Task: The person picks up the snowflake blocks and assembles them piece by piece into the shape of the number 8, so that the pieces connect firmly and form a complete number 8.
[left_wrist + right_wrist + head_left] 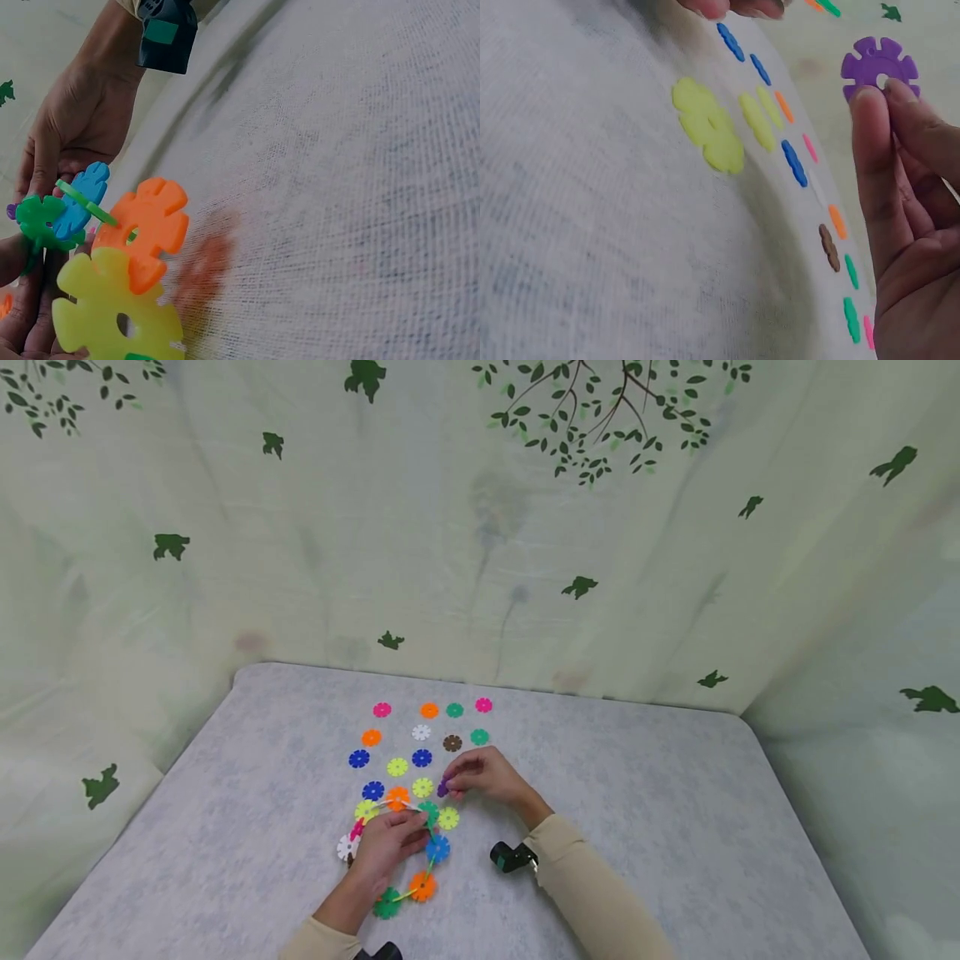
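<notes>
Purple disc (876, 64) upright in right grip (486, 773)

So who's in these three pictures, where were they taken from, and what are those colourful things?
There's no robot: the left grip and right grip are a person's bare hands. A camera worn on the head took the wide picture. Little wrist cameras took the two close-ups. Loose flower-shaped discs in many colours lie on the grey table. The left grip pinches a green disc in a chain of joined discs. The right grip holds a purple disc between thumb and finger.
</notes>
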Tool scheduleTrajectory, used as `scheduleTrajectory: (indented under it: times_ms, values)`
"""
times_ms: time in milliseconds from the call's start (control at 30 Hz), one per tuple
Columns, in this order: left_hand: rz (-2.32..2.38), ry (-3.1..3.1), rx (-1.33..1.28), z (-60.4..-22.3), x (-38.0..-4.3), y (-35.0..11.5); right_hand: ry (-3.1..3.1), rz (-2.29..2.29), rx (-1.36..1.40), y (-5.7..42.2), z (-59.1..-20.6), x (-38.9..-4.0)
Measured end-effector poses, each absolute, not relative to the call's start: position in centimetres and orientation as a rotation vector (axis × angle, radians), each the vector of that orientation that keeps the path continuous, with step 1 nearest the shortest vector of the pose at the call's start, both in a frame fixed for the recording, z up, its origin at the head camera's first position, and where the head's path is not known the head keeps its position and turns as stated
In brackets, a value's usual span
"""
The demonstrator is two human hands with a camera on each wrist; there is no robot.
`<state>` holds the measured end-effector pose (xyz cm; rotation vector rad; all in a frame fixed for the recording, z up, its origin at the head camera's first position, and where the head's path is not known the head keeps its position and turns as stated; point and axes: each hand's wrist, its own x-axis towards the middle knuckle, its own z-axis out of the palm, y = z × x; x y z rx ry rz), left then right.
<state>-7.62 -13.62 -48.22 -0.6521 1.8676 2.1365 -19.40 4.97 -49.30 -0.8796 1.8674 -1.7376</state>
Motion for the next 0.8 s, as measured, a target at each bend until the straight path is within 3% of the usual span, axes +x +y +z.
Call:
scheduleTrajectory:
  times_ms: [500, 800]
  values:
    - [2.115, 1.889, -0.612, -48.4, -7.6, -13.8, 1.799, -1.742, -1.019, 4.1, -49.5, -18.8]
    - [2.142, 1.907, -0.615, -48.6, -7.6, -13.9, 1.92, -1.731, -0.896, 3.3, -49.3, -17.7]
